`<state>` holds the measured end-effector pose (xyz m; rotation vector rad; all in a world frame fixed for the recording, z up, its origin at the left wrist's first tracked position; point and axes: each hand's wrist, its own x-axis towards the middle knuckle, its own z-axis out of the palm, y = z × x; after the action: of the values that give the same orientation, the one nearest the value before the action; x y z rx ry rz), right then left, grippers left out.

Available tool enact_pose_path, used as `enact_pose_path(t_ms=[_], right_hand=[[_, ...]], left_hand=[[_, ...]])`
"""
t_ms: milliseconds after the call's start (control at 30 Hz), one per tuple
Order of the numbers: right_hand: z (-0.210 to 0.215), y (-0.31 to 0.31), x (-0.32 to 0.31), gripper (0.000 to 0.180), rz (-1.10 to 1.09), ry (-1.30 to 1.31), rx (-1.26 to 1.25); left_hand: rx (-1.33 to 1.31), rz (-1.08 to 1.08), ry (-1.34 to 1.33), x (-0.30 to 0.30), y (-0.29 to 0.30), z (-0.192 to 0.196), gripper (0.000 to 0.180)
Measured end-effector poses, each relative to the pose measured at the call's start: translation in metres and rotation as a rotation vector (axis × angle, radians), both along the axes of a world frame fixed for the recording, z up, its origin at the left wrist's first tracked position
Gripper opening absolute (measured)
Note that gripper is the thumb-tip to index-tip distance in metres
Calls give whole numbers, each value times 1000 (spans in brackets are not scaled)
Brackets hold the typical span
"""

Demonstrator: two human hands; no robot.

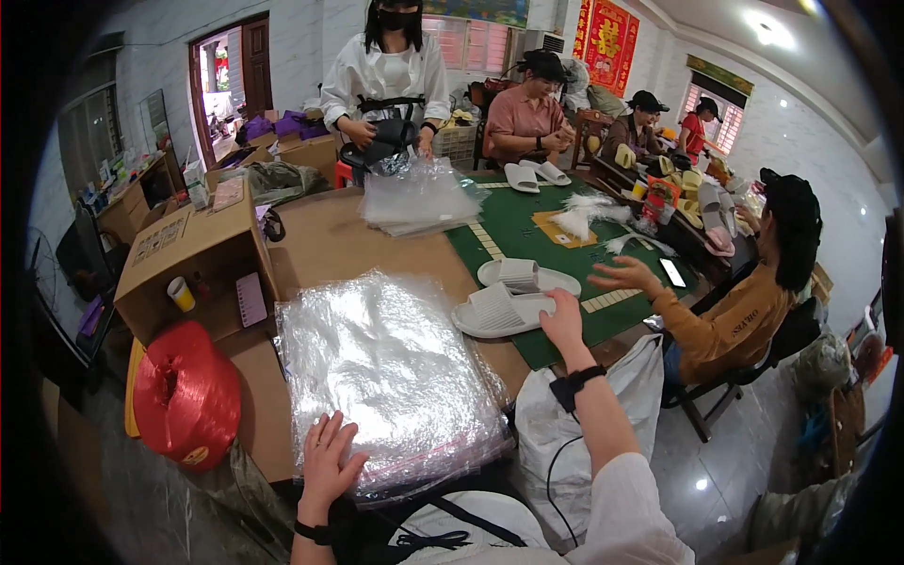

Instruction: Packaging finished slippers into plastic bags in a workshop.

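A thick stack of clear plastic bags (386, 367) lies before me on the brown table. My left hand (330, 460) rests on its near left corner, fingers spread flat and holding nothing. To the right of the stack, a pale grey slide slipper (494, 313) with a ribbed strap sits at the edge of a green mat. My right hand (563, 320) grips this slipper by its right end; the fingertips are partly hidden. Its mate, a second grey slipper (556, 281), lies just behind it, partly covered.
A red twine roll (186, 395) and an open cardboard box (193, 254) stand left. Across the table, a person in white handles a black item above more clear bags (414, 198). The green mat (471, 247) bears white ties and another slipper pair. A person (744, 311) sits right.
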<state>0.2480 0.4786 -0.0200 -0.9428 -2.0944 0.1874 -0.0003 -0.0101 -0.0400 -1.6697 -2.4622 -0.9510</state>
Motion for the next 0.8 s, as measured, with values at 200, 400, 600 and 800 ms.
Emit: enact_pose_path(t_ms=[200,400,600,800], right_hand=[[-5,51,-39,78,-187,-387,-336],[-3,52,-77,67,34,-274,-436],[-19,42,-95,43,-8,-478,-57],[-1,22,-70,19,-23,-411,-25]], left_hand=[[0,-4,4,0,1,0,52],[-1,-27,-10,0,4,1,51],[-39,20,-9,0,-2,-1,51],[-30,-2,-23,4,2,2,50]])
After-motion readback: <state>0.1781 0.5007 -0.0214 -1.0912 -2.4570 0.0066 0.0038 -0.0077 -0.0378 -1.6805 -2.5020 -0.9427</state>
